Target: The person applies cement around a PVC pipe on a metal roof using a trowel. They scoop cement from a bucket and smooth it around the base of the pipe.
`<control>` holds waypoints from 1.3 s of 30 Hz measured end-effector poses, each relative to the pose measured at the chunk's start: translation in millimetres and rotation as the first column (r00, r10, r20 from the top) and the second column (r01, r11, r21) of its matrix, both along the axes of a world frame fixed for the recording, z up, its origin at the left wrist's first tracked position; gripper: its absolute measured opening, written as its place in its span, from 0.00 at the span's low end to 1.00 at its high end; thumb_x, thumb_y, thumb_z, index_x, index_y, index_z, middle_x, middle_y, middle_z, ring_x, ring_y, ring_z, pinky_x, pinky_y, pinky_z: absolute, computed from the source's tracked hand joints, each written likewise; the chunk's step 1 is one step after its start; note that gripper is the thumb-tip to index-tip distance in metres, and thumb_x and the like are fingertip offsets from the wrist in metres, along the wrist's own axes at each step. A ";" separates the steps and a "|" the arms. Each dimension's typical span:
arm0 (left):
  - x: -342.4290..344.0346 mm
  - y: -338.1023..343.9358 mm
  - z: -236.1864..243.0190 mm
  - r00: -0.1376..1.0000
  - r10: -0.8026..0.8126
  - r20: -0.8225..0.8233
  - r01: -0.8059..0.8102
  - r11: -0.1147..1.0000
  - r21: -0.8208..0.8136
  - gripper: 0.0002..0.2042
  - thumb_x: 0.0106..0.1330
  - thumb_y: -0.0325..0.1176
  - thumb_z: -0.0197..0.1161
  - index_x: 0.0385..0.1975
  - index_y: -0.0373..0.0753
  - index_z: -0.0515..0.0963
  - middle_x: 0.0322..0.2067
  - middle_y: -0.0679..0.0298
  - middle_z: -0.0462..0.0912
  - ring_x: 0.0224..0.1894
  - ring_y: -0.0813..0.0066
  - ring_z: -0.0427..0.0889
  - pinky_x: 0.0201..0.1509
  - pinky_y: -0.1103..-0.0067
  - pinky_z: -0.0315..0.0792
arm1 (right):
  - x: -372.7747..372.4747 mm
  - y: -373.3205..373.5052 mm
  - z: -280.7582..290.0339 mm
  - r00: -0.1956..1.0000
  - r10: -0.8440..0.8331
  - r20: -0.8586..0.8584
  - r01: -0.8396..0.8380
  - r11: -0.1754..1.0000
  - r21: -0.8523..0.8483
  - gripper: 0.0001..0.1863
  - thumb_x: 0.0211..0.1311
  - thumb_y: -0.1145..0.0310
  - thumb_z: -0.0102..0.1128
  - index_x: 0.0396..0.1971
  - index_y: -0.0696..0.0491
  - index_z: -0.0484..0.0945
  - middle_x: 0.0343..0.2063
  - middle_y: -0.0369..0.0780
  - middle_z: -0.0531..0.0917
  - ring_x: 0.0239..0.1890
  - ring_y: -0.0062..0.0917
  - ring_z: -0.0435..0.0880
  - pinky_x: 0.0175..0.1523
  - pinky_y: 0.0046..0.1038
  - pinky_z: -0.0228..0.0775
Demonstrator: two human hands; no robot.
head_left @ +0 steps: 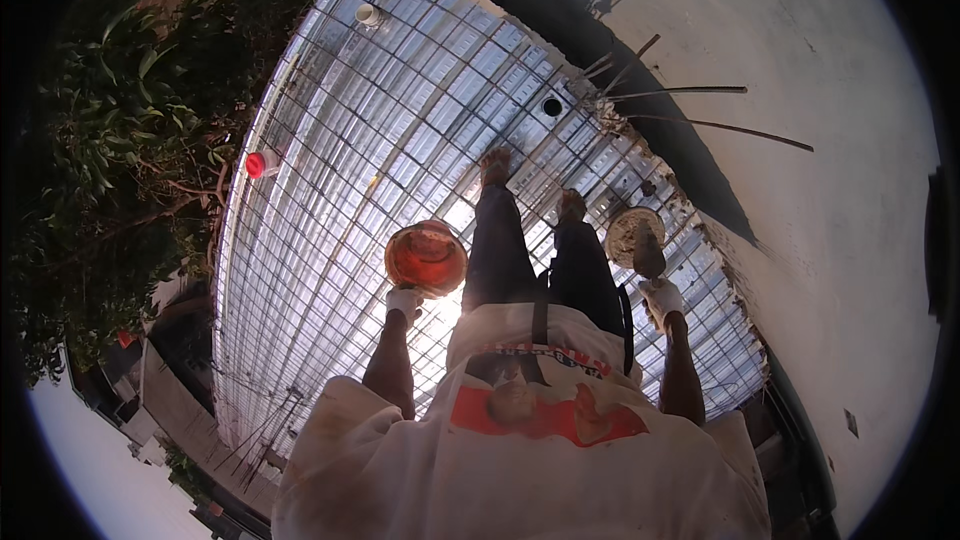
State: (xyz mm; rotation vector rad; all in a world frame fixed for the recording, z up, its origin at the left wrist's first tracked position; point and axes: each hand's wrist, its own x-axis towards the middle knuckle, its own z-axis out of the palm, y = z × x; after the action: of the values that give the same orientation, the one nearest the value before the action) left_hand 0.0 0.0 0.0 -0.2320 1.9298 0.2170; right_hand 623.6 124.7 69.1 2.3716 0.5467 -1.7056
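Observation:
At the near rim of a round orange-red basin (427, 255) is my left hand (404, 303), in a whitish glove, with its fingers closed on it. The basin is held in front of my left leg, and its inside looks wet or stained. My right hand (660, 300), also gloved, is closed around the handle of a trowel (650, 258). The trowel's blade points away from me and overlaps a round container (625, 230) of grey mortar beside my right foot. The handle itself is mostly hidden by my fingers.
I stand barefoot on a rebar grid (400, 130) over shiny metal decking. A white pipe end (369, 15), a red-capped pipe (262, 163) and a dark round hole (552, 107) interrupt it. Bent rebar ends (690, 90) jut toward the pale wall (830, 190); trees border the left.

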 end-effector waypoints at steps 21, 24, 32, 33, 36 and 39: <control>-225.0 243.5 -333.8 0.202 -0.666 -0.718 0.833 0.502 -0.232 0.17 0.78 0.45 0.57 0.47 0.37 0.84 0.39 0.45 0.88 0.42 0.41 0.87 0.49 0.55 0.78 | -73.5 70.2 -558.2 0.958 -0.003 0.288 -0.115 0.912 0.393 0.17 0.65 0.60 0.71 0.48 0.55 0.86 0.39 0.44 0.87 0.44 0.36 0.86 0.53 0.37 0.77; -262.5 258.8 -345.0 0.074 -0.665 -0.744 0.849 0.433 -0.302 0.17 0.79 0.45 0.56 0.50 0.37 0.83 0.42 0.44 0.88 0.46 0.41 0.87 0.52 0.56 0.78 | -71.1 59.8 -593.3 0.927 -0.001 0.374 -0.184 0.871 0.456 0.19 0.67 0.59 0.70 0.52 0.55 0.85 0.44 0.47 0.87 0.48 0.43 0.86 0.56 0.41 0.77; -226.8 351.8 -421.7 -0.313 -0.369 -0.875 0.841 0.321 -0.436 0.18 0.74 0.33 0.62 0.60 0.33 0.81 0.53 0.45 0.87 0.57 0.46 0.86 0.64 0.60 0.78 | -80.6 43.4 -653.2 0.900 -0.189 0.393 -0.137 0.734 0.666 0.18 0.70 0.63 0.68 0.55 0.55 0.85 0.49 0.46 0.87 0.51 0.40 0.88 0.56 0.39 0.79; -209.7 377.5 -430.8 -0.393 -0.212 -0.895 0.887 0.168 -0.429 0.18 0.75 0.32 0.62 0.60 0.34 0.81 0.55 0.46 0.87 0.58 0.46 0.86 0.65 0.60 0.77 | -82.2 50.5 -644.7 0.888 -0.212 0.408 -0.150 0.705 0.693 0.18 0.70 0.63 0.68 0.55 0.54 0.85 0.50 0.45 0.87 0.51 0.39 0.88 0.56 0.38 0.80; -38.8 443.2 -475.4 0.269 -0.185 -0.945 0.961 0.118 0.250 0.15 0.77 0.29 0.62 0.59 0.33 0.81 0.55 0.47 0.86 0.59 0.52 0.86 0.65 0.62 0.78 | -86.4 63.3 -640.9 0.823 -0.315 0.473 -0.187 0.635 0.749 0.19 0.69 0.65 0.70 0.58 0.51 0.84 0.52 0.44 0.87 0.52 0.37 0.88 0.57 0.38 0.80; 87.3 471.8 -497.3 0.099 -0.382 -0.919 0.955 -0.223 0.195 0.18 0.70 0.29 0.71 0.58 0.36 0.81 0.55 0.50 0.86 0.61 0.51 0.84 0.68 0.63 0.76 | -103.0 116.2 -627.6 0.847 -0.361 0.391 -0.217 0.437 0.873 0.20 0.67 0.68 0.72 0.58 0.50 0.83 0.50 0.43 0.86 0.51 0.34 0.88 0.57 0.37 0.80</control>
State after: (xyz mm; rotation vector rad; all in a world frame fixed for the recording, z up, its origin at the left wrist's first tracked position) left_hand 87.3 471.8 -497.3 2.1083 1.7778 0.4128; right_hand 520.6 240.9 -558.5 3.4172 1.5757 -0.5978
